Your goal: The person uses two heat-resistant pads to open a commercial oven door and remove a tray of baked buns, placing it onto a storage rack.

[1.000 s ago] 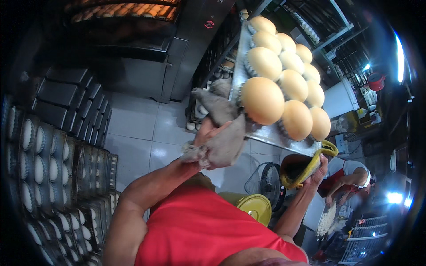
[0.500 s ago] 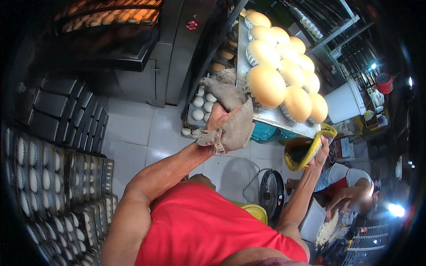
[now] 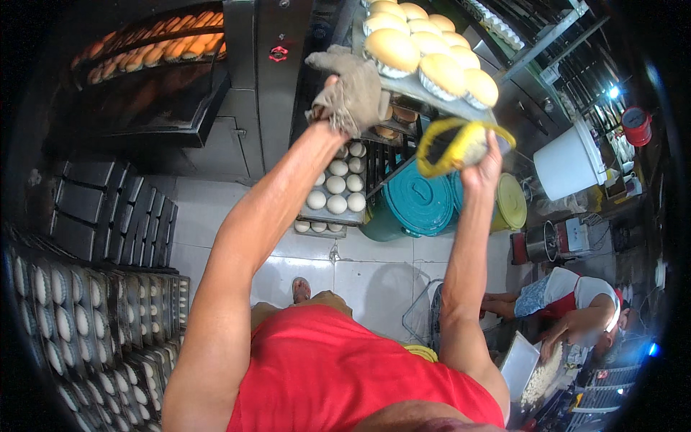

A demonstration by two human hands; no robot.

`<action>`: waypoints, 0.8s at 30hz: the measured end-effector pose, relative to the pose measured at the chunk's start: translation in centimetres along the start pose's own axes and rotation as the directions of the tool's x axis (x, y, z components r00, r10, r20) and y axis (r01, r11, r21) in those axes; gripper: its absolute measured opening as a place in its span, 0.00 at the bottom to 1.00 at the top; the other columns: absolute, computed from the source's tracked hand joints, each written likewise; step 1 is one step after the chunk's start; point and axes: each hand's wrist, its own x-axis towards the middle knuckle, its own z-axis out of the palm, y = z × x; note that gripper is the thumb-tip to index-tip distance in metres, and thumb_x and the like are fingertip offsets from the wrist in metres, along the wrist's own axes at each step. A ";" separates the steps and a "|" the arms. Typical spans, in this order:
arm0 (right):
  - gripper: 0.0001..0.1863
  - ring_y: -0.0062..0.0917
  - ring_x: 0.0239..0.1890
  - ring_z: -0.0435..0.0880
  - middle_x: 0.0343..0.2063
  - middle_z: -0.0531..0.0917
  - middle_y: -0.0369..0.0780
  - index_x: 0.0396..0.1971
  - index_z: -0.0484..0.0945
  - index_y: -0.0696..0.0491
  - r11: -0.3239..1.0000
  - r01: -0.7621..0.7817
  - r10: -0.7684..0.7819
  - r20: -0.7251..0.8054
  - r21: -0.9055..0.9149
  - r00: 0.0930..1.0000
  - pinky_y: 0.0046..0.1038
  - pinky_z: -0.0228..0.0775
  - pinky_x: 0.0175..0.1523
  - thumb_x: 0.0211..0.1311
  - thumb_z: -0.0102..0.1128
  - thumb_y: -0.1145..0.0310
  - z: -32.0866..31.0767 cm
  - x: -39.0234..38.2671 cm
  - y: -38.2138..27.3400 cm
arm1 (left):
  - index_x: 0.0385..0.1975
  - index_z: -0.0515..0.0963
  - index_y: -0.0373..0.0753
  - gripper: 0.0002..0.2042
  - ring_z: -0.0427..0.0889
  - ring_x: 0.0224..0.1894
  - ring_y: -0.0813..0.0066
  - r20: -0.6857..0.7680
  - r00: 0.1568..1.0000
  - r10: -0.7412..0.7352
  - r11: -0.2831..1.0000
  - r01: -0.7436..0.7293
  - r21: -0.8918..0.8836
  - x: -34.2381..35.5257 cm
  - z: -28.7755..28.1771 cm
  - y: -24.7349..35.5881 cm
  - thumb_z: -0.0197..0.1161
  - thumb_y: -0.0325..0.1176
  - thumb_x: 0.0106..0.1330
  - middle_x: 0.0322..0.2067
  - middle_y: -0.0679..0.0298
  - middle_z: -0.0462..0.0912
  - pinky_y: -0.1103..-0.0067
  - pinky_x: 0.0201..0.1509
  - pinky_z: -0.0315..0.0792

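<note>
A metal tray [image 3: 432,92] of golden baked buns [image 3: 392,49] in foil cups is held up in front of me. My left hand [image 3: 350,93] grips the tray's near left edge through a grey cloth [image 3: 356,88]. At the tray's near right edge, my right hand [image 3: 481,160] holds it through a yellow-and-dark pad [image 3: 461,142]. Behind the tray stands a rack [image 3: 374,155] with shelves of buns and pale dough rounds [image 3: 337,189].
An oven [image 3: 155,79] with browning buns is at upper left. Stacked dark baking tins [image 3: 93,259] fill the left side. Teal lidded buckets [image 3: 414,205] and a white bucket [image 3: 568,164] stand on the tiled floor. A person [image 3: 568,317] works over a tray at lower right.
Both hands have lifted the bun tray up and away, toward the rack. The view has tilted so that the oven and the floor now show.
</note>
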 end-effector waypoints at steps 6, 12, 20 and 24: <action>0.12 0.35 0.45 0.82 0.43 0.81 0.43 0.47 0.71 0.56 0.999 -0.006 0.002 -0.066 -0.050 0.998 0.40 0.75 0.55 0.66 0.53 0.70 4.9 7.0 4.4 | 0.31 0.81 0.33 0.16 0.81 0.34 0.51 0.100 0.993 -0.064 0.949 0.092 -0.301 1.2 3.3 -1.7 0.53 0.40 0.61 0.29 0.46 0.81 0.61 0.39 0.74; 0.13 0.39 0.48 0.81 0.45 0.81 0.46 0.48 0.71 0.58 0.977 -0.178 0.174 -0.044 -0.119 0.984 0.44 0.70 0.60 0.67 0.52 0.68 5.2 13.1 3.9 | 0.46 0.78 0.37 0.15 0.81 0.38 0.57 -0.125 0.964 0.235 0.970 -0.241 -0.039 -7.0 -0.8 -5.7 0.53 0.36 0.64 0.37 0.51 0.82 0.65 0.41 0.74; 0.20 0.37 0.52 0.80 0.50 0.80 0.46 0.55 0.72 0.59 0.894 -0.391 0.439 0.253 -0.218 0.862 0.42 0.72 0.59 0.71 0.48 0.61 8.7 10.0 4.4 | 0.55 0.71 0.35 0.19 0.81 0.42 0.56 -0.014 0.996 -0.092 0.959 0.092 0.266 -16.9 -10.6 -23.6 0.50 0.32 0.64 0.44 0.50 0.79 0.66 0.42 0.74; 0.21 0.33 0.50 0.81 0.49 0.80 0.45 0.55 0.70 0.58 0.904 -0.136 0.277 0.314 -0.405 0.908 0.37 0.73 0.56 0.69 0.53 0.59 16.1 2.3 10.8 | 0.52 0.74 0.34 0.18 0.81 0.43 0.55 0.088 0.897 -0.434 0.779 0.325 0.536 -15.8 -13.5 -33.3 0.49 0.32 0.64 0.44 0.50 0.80 0.67 0.43 0.75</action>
